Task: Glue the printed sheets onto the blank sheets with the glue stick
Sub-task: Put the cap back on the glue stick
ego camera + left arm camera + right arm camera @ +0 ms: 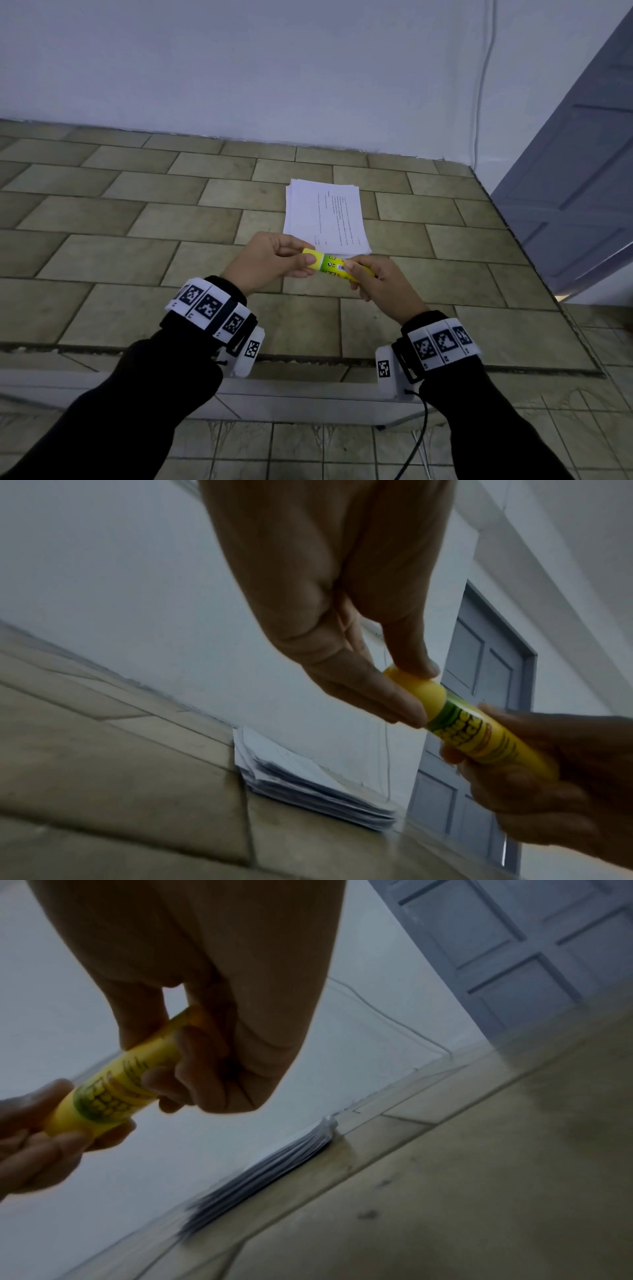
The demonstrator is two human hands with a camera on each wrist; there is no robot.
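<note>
The light is dim, flat and bluish in all three views, with no glare and only faint, soft shadows on the beige tiled counter [191, 222]. The head view is sharp but bows straight lines at its edges. Both wrist views are grainy and smeared: the stack of white paper sheets [308, 799] blurs along its edges, and the near palms show dark and out of focus.

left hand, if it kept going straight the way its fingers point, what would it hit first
Probably the right hand, gripping the other end of the glue stick that the left hand pinches; the stick fills the gap between them.
</note>
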